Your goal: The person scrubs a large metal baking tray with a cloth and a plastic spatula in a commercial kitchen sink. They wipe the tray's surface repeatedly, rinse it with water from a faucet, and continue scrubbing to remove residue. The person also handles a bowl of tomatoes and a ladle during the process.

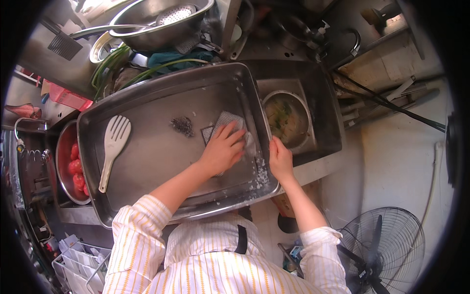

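Observation:
A large, deep metal tray (154, 139) lies tilted across the sinks before me. My left hand (223, 149) holds a folded checked cloth (229, 120) against the tray's floor, fingers slightly spread and blurred. My right hand (281, 158) grips the tray's right rim. Left of the cloth is a dark steel-wool scrubber (182, 126), apart from my hand. A pale slotted spatula (115, 137) rests along the tray's left side. White crumbs (261, 174) are scattered in the near right corner.
In the right sink (326, 121) stands a round pot (288, 117) of cloudy water with green scraps. A metal bowl of tomatoes (75, 167) sits partly under the tray's left edge. Beyond are green onions (106, 70) and a large basin (147, 36). A caged fan (382, 250) stands low right.

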`<act>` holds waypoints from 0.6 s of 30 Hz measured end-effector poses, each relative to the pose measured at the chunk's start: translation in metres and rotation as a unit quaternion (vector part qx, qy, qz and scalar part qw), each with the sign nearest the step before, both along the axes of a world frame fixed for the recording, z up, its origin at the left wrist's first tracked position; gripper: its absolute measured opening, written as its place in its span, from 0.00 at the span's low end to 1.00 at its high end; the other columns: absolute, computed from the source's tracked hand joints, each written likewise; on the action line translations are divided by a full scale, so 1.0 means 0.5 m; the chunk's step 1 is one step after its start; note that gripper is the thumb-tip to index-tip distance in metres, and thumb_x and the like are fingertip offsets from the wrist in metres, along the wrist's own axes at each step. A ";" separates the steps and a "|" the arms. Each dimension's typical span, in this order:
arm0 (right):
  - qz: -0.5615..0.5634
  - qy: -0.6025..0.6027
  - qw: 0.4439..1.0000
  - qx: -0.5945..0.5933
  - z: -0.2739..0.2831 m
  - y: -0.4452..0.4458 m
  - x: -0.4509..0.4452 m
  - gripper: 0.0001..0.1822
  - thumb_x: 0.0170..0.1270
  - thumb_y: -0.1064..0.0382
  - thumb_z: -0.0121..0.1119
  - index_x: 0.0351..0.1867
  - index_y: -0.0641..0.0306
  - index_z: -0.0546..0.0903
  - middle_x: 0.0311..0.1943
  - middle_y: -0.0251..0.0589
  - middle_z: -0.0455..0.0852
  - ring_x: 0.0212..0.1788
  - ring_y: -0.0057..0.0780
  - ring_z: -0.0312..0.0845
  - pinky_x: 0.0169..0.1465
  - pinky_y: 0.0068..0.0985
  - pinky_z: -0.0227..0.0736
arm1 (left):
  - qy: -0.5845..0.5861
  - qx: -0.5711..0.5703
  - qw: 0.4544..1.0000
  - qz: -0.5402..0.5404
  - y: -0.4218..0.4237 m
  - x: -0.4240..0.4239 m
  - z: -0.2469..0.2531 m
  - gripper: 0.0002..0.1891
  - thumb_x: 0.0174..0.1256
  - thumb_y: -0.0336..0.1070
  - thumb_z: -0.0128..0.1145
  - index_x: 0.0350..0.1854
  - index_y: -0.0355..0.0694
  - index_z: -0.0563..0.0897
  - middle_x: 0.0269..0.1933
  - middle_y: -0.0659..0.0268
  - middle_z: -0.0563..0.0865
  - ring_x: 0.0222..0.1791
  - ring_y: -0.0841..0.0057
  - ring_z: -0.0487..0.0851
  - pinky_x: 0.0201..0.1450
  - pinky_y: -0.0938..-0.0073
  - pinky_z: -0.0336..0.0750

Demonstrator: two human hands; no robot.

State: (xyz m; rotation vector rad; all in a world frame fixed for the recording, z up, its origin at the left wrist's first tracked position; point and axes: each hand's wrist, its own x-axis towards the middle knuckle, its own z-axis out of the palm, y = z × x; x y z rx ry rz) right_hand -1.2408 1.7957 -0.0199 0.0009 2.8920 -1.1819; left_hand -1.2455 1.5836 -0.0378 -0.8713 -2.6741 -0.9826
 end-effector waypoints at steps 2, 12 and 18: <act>-0.011 -0.056 0.997 -0.055 0.010 -0.008 0.004 0.17 0.68 0.59 0.47 0.49 0.71 0.76 0.35 0.56 0.82 0.39 0.47 0.80 0.41 0.32 0.72 | 0.000 -0.061 0.998 0.018 -0.038 0.032 0.018 0.20 0.54 0.44 0.61 0.50 0.46 0.79 0.62 0.55 0.70 0.67 0.55 0.59 0.65 0.44 0.53; -0.048 -0.283 0.875 -0.390 -0.058 0.050 -0.016 0.37 0.68 0.36 0.35 0.61 0.69 0.67 0.59 0.41 0.73 0.58 0.27 0.69 0.59 0.26 0.62 | 0.018 0.029 0.802 0.597 -0.670 0.213 0.116 0.21 0.66 0.42 0.49 0.56 0.33 0.73 0.56 0.53 0.76 0.59 0.58 0.71 0.62 0.65 0.63; -0.060 -0.357 0.846 -0.391 -0.021 -0.022 -0.023 0.43 0.63 0.29 0.36 0.61 0.71 0.66 0.56 0.42 0.74 0.56 0.28 0.71 0.57 0.24 0.66 | -0.390 0.555 0.526 0.513 -0.880 0.445 -0.016 0.37 0.68 0.65 0.33 0.55 0.32 0.74 0.55 0.53 0.78 0.56 0.66 0.74 0.60 0.65 0.66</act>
